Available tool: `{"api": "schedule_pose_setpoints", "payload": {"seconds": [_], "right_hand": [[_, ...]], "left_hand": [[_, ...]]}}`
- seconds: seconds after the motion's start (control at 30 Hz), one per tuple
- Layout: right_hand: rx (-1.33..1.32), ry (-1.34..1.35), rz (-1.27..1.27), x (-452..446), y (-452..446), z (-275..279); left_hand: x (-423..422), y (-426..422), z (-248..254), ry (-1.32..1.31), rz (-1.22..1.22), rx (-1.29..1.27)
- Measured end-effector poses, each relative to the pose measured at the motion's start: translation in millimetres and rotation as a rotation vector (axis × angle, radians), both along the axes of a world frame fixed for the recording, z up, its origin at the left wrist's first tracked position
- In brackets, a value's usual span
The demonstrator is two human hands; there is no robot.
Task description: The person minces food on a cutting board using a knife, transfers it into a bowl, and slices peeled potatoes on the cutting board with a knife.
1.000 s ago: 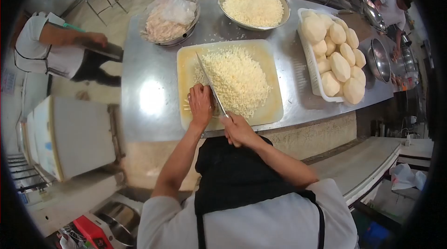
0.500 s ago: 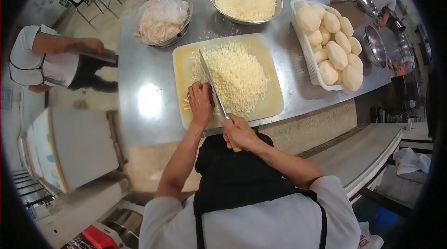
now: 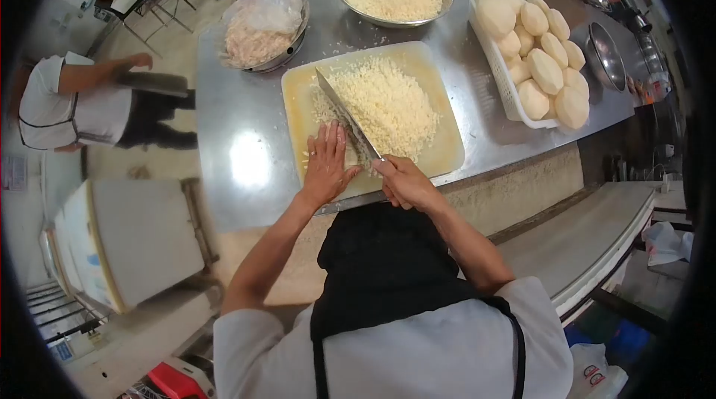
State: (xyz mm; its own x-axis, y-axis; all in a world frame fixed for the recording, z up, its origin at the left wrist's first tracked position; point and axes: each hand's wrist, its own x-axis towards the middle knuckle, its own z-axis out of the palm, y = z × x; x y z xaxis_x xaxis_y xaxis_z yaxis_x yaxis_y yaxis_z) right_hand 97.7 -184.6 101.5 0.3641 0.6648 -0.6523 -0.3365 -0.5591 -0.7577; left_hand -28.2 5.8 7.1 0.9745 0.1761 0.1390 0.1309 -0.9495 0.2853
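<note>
My right hand (image 3: 409, 183) is wrapped round the handle of a large kitchen knife (image 3: 347, 112). The blade slants up and left along the near left side of a heap of finely chopped pale vegetable (image 3: 395, 104). Just left of the blade, my left hand (image 3: 327, 160) lies flat with fingers stretched out, over some pale pieces mostly hidden beneath it. Under both heap and blade is a yellowish cutting board (image 3: 447, 149) on a steel table (image 3: 216, 198).
Beyond the board stand a steel bowl (image 3: 388, 24) of chopped vegetable and a bowl (image 3: 295, 48) holding pinkish stuff and a plastic bag. At right, a white basket (image 3: 498, 80) holds peeled round vegetables beside a metal bowl (image 3: 605, 60). A person (image 3: 86, 101) stands left; another is far right.
My left hand has gone from curled fingers to lying flat with fingers extended. The knife has turned to a more slanted angle, its handle shifting right and up with my right hand.
</note>
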Motion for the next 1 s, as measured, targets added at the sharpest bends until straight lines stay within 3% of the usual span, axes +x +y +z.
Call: {"api": "schedule_pose_setpoints", "payload": {"seconds": [0.17, 0.27, 0.37, 0.47, 0.57, 0.67, 0.77, 0.93, 1.0], "right_hand": [[0.026, -0.094, -0.038, -20.0, -10.8, 19.1], [0.013, -0.139, -0.072, -33.7, -16.1, 27.1], [-0.004, -0.128, -0.065, -35.7, -19.0, 32.9], [-0.001, -0.108, -0.064, -39.8, -23.4, 34.3], [-0.03, -0.072, -0.064, -43.0, -26.8, 42.9], [-0.009, -0.056, -0.065, -46.9, -21.9, 38.8], [0.038, -0.067, -0.04, -43.0, -1.4, 12.9], [-0.055, -0.024, -0.025, -28.6, 10.9, 39.0], [0.018, -0.045, -0.069, -39.3, 15.1, 21.4]], "left_hand": [[25.1, -15.8, -13.4, 0.018, 0.287, -0.009], [28.7, -19.2, -4.7, 0.05, 0.333, -0.007], [18.7, -11.3, -1.1, 0.02, 0.292, -0.085], [7.4, -5.9, 1.6, 0.015, 0.255, 0.0], [12.5, 9.6, 3.4, -0.332, 0.203, -0.156], [41.0, 16.8, 1.2, -0.338, 0.338, -0.238], [49.1, 8.0, -1.8, -0.243, 0.353, -0.024], [48.9, 7.6, -6.6, -0.258, 0.365, -0.062], [53.4, 9.3, -6.2, -0.285, 0.364, -0.061]]}}
